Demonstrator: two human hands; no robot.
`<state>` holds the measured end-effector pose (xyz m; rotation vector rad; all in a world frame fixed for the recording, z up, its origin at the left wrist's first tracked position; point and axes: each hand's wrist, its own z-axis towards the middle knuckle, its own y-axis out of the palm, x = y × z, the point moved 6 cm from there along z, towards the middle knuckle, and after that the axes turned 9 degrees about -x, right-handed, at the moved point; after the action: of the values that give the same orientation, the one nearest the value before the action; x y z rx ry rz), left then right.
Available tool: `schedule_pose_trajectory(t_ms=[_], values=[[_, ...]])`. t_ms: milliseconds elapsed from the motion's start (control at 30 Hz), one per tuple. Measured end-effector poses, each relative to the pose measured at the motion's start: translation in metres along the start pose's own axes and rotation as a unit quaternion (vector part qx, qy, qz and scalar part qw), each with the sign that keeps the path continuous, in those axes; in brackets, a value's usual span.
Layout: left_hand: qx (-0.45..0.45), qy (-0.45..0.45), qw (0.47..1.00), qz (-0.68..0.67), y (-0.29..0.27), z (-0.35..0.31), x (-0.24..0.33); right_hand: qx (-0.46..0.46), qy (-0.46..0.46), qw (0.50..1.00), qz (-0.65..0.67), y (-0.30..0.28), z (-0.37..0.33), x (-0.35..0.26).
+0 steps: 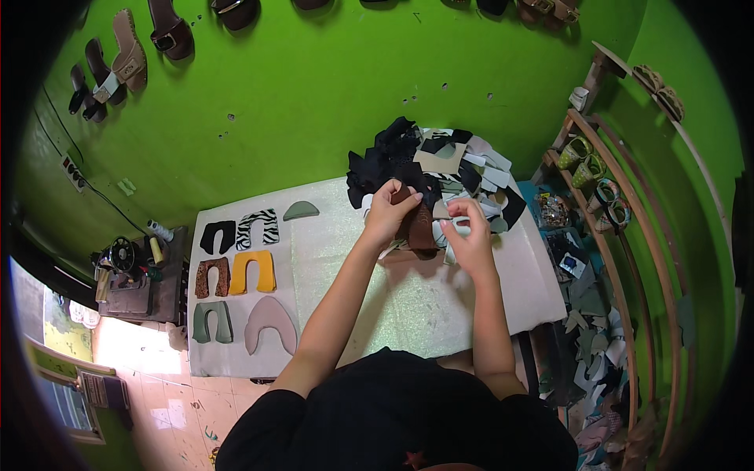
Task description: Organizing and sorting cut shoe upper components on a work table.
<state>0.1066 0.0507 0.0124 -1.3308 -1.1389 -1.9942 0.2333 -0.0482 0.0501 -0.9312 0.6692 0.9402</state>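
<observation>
Bright green walls hung with sandals enclose a small workshop, where a pale, glittery work table stands against the far wall; on the table's far edge lies a heap of cut shoe-upper pieces, black, white and grey, and both of the person's bare hands meet at its near side; the left hand is closed in a grasp on a dark brown cut piece, fingers curled over its upper end, while the right hand pinches a pale, whitish piece just beside it, thumb and fingers shut on the edge; the brown piece hangs between the two hands, its long axis running roughly from the heap toward the person, touching the left hand and just to the left of the right; the heap lies directly beyond both hands, the left slightly nearer its dark centre; well apart, on the table's left part, sorted pieces lie in rows: a zebra-striped piece, a yellow piece, a pinkish-grey vamp among them; a small machine sits on a stand to the left, and shoes rest on curved racks to the right
</observation>
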Motion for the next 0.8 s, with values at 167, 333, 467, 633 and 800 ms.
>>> schedule_pose_trajectory(t_ms=[167,333,467,633,800], values=[[-0.003,0.004,0.999,0.054,0.005,-0.021,0.008,0.0,0.012,0.997,-0.081,0.023,0.009,-0.019],[-0.044,-0.009,0.997,0.067,-0.003,-0.041,0.01,0.064,0.0,0.995,-0.082,0.032,0.003,-0.006],[-0.05,-0.053,0.996,0.042,-0.02,-0.055,0.014,0.082,0.017,0.993,-0.089,0.03,0.003,-0.003],[-0.003,-0.021,0.999,0.028,-0.053,-0.071,0.021,0.133,0.07,0.979,-0.137,0.027,-0.002,0.013],[0.037,-0.021,0.998,0.045,-0.079,-0.084,0.033,-0.01,0.35,0.861,0.368,0.084,-0.032,0.081]])
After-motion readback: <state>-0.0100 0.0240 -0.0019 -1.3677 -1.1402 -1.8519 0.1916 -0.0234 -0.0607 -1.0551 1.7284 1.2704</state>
